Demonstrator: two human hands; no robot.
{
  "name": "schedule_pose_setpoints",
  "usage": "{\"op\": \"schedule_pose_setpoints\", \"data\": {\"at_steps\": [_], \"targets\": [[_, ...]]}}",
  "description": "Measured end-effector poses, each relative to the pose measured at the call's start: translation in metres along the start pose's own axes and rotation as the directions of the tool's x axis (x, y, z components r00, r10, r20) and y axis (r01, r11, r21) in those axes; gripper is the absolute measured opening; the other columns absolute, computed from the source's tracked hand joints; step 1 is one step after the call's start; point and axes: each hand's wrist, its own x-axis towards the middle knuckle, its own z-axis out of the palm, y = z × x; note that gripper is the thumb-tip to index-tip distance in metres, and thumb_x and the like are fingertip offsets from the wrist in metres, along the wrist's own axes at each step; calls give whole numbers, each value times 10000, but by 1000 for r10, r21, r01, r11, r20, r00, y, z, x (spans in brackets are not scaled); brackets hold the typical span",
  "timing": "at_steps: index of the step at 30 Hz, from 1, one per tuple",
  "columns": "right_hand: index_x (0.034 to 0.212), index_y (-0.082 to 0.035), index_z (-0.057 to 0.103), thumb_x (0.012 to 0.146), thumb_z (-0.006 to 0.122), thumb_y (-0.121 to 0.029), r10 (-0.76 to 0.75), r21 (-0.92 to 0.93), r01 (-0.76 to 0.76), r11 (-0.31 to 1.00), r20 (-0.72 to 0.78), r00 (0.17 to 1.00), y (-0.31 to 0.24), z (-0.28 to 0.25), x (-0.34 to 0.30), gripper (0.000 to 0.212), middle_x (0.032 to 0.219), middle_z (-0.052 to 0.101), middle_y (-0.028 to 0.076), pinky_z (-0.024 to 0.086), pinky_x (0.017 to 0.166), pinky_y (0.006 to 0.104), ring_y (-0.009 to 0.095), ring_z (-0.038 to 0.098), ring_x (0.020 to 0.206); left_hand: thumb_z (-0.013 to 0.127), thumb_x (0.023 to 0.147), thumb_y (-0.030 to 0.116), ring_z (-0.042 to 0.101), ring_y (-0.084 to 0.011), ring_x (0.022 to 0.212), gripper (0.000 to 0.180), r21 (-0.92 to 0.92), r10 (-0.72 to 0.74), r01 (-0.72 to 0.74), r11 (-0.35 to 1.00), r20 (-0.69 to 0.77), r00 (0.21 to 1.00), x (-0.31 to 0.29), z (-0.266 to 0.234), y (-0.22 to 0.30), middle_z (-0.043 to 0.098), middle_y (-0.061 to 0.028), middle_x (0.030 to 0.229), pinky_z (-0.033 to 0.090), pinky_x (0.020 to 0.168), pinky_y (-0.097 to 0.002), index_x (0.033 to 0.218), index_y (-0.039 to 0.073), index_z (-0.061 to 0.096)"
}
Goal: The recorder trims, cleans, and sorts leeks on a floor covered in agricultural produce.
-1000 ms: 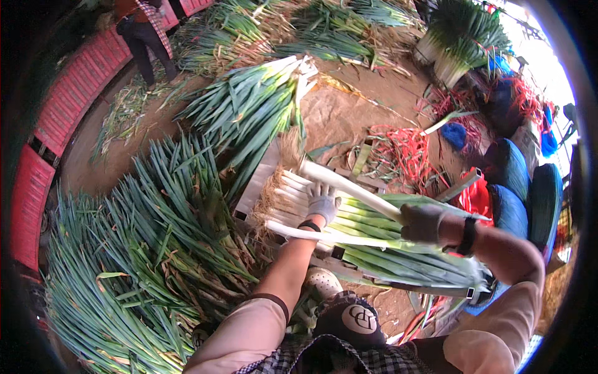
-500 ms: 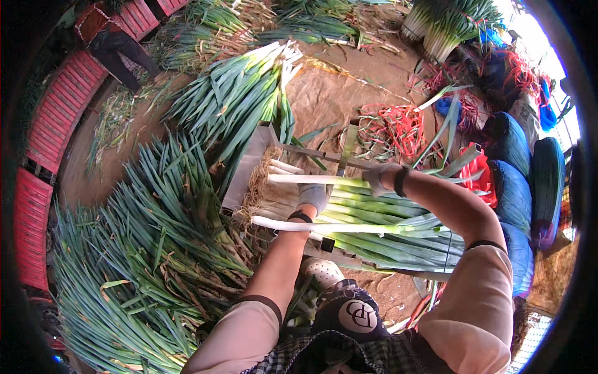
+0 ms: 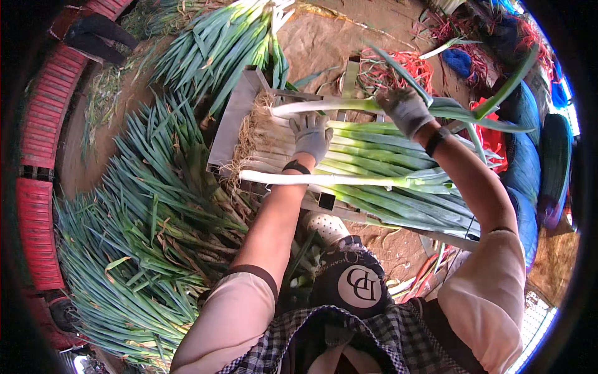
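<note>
My right hand [image 3: 408, 111], in a grey glove, grips a long leek [image 3: 324, 106] by its stalk and holds it level above the far side of the stack. My gloved left hand [image 3: 311, 136] presses flat on the stacked leeks [image 3: 386, 168], which lie with white roots to the left in a metal rack [image 3: 232, 118]. One more leek [image 3: 324, 180] lies across the near side of the stack, under my left forearm.
A big heap of loose leeks [image 3: 149, 230] lies at my left. Another pile [image 3: 218, 43] sits beyond the rack. Red ties [image 3: 405, 65] lie on the ground at the back. Blue sacks [image 3: 523, 156] stand at the right, red crates [image 3: 37, 206] along the left edge.
My right hand has carried the leek up and away from me, from the near side to the far side of the stack. My left hand has stayed on the stacked leeks.
</note>
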Motion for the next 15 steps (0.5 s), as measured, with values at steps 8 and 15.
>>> {"op": "schedule_pose_setpoints", "data": {"at_steps": [8, 15], "targets": [[1157, -121, 565, 823, 518, -117, 15, 198, -6, 980, -42, 999, -26, 79, 28, 337, 804, 638, 97, 497, 644, 390, 267, 641, 772, 586, 823, 350, 288, -333, 1231, 385, 26, -41, 40, 999, 41, 998, 4, -8, 4, 415, -96, 1226, 175, 988, -578, 1163, 186, 509], [1148, -208, 628, 865, 528, -277, 64, 677, -205, 707, 227, 972, -16, 94, 27, 308, 939, 670, 122, 501, 779, 383, 285, 642, 854, 600, 817, 335, 306, -323, 1231, 380, 12, -12, 12, 1000, 32, 999, 7, -9, 8, 416, -97, 1217, 180, 995, -578, 1151, 174, 518]]}}
